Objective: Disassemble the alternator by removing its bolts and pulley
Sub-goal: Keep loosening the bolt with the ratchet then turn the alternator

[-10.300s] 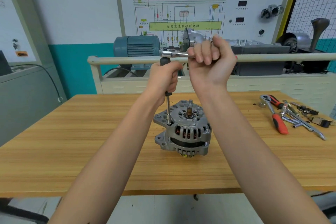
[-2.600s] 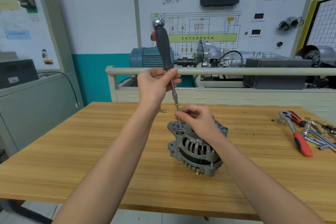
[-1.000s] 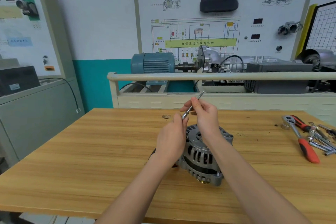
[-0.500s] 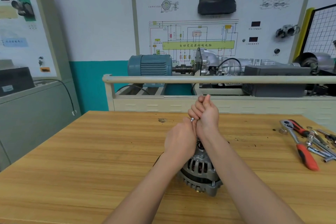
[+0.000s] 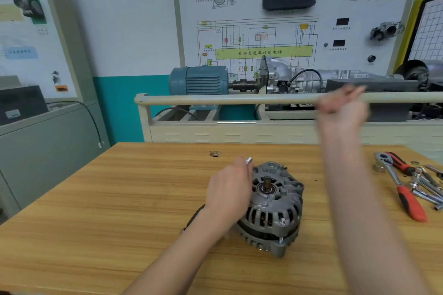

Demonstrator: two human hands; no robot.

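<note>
a: where's the alternator [image 5: 272, 208]?

b: on the wooden table [image 5: 100, 211], a bit right of centre, tilted so its shaft end faces up and toward the camera. the stub of the shaft [image 5: 266, 181] sticks out of the middle of the housing.

a: and the left hand [image 5: 227, 193]?

b: right beside the alternator's left side, seen from the back. its fingers are curled round a tool; a small silver tip [image 5: 249, 160] pokes out above the fingers, and a dark handle end [image 5: 195, 217] shows below the wrist, lying against the table.

a: the right hand [image 5: 341, 106]?

b: lifted high, well above the table and to the right of the alternator, in front of the cream rail [image 5: 215, 99]. it's badly blurred. the fingers look bunched, but i cannot tell if they're pinching anything or just loose.

a: what else is on the table?

b: at the far right, well apart from the alternator, a ratchet with a red handle [image 5: 405, 195] and a heap of silver wrenches and sockets [image 5: 429, 185] just beside it. behind the table stands a blue motor [image 5: 199, 80] and a wiring diagram board [image 5: 263, 38].
</note>
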